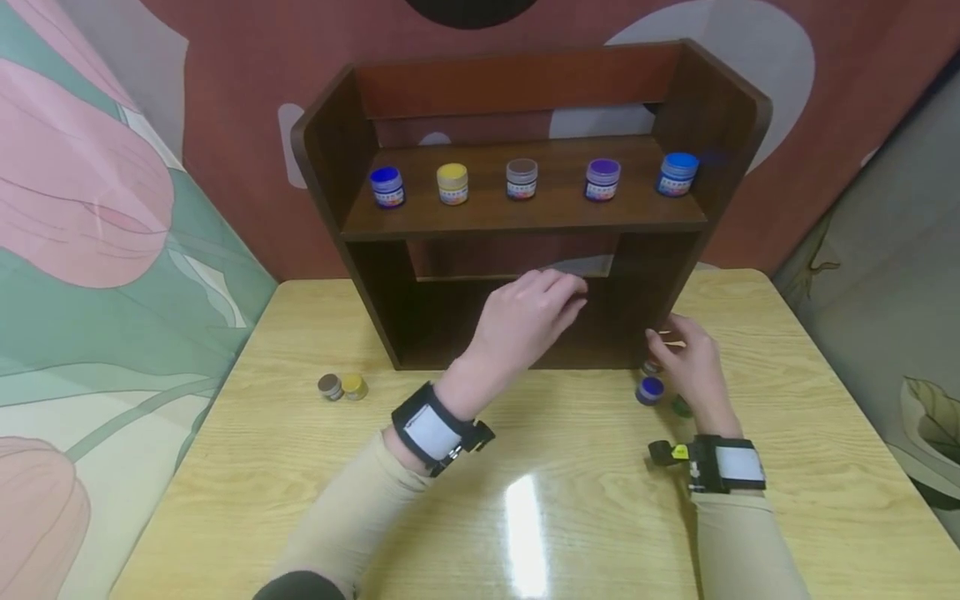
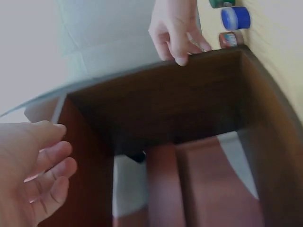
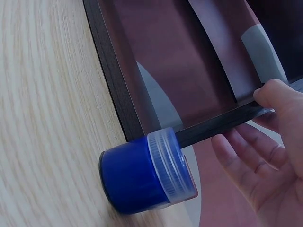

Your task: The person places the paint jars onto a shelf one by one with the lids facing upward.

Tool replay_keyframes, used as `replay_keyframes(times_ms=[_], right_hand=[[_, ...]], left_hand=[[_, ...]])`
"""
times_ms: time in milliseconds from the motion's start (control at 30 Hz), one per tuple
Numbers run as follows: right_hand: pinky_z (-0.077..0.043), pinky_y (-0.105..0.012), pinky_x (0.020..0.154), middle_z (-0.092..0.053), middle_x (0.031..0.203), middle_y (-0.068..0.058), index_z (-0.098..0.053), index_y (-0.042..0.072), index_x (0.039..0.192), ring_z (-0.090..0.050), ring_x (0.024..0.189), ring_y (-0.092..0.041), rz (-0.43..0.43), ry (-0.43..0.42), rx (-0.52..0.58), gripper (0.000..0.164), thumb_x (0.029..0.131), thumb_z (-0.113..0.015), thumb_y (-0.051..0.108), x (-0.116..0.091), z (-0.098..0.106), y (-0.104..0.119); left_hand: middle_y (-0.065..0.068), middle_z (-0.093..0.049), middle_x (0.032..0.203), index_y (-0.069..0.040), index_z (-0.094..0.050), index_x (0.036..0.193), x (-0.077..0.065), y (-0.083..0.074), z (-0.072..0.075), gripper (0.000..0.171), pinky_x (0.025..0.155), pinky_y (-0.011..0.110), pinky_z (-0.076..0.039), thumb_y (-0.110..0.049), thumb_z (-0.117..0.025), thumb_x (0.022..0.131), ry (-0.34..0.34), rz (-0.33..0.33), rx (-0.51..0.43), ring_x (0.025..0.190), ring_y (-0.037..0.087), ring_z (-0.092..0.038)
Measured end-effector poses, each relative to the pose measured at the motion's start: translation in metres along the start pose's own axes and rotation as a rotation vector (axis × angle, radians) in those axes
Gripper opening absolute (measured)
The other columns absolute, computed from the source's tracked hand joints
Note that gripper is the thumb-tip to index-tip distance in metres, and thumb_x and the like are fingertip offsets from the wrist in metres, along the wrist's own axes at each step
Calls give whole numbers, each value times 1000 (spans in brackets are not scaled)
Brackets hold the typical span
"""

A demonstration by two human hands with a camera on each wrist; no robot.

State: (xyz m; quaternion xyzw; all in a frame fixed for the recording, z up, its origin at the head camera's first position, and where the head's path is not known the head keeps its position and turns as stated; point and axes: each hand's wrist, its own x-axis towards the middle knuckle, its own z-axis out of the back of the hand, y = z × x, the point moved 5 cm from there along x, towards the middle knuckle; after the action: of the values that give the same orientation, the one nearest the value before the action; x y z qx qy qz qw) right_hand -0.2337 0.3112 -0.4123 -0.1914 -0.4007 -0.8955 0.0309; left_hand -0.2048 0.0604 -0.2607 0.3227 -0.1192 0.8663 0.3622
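Note:
A dark brown wooden shelf stands on the table, a row of small paint jars on its upper board. My left hand is in front of the lower compartment, fingers loosely bent and holding nothing. In the left wrist view its thumb overlaps the edge of the upper board. My right hand grips the front edge of the shelf's right side panel, thumb inside and fingers outside. Close below it are a blue-lidded jar, a brown jar and a partly hidden green jar.
On the upper board are a dark blue jar, a yellow jar, a brown-lidded jar, a purple jar and a light blue jar. Another brown jar and yellow jar sit at the table's left.

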Motion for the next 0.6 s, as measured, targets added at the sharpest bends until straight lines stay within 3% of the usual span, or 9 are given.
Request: replay_keyframes(times_ms=[133, 333, 467, 600], right_hand=[[-41, 6, 73, -66, 116, -22, -63, 0, 124, -66, 100, -33, 10, -18, -2, 32, 99, -59, 20, 0, 0, 0], [-42, 5, 74, -66, 114, -22, -63, 0, 124, -66, 100, -35, 10, -12, -5, 32, 99, -60, 20, 1, 0, 2], [-42, 5, 74, -66, 115, -22, -63, 0, 124, -67, 100, -34, 4, -11, -6, 32, 99, -60, 20, 1, -1, 1], [-41, 6, 73, -67, 110, -22, -64, -1, 120, -65, 93, -16, 9, -28, 2, 30, 98, -62, 19, 1, -1, 2]], left_hand=[[-4, -76, 96, -17, -72, 105, -35, 23, -9, 16, 66, 20, -57, -29, -68, 95, 52, 96, -42, 81, 11, -68], [-4, -72, 84, -17, -72, 96, -92, 60, -13, 9, 51, 24, -51, -25, -73, 92, 100, 243, -14, 68, 12, -64], [-3, -73, 81, -17, -72, 93, -127, 91, -9, 11, 48, 24, -47, -24, -78, 88, 207, 390, -53, 67, 13, -65], [0, -74, 83, -13, -72, 95, -156, 122, -2, 14, 51, 24, -46, -20, -80, 85, 352, 515, -104, 67, 16, -66]])
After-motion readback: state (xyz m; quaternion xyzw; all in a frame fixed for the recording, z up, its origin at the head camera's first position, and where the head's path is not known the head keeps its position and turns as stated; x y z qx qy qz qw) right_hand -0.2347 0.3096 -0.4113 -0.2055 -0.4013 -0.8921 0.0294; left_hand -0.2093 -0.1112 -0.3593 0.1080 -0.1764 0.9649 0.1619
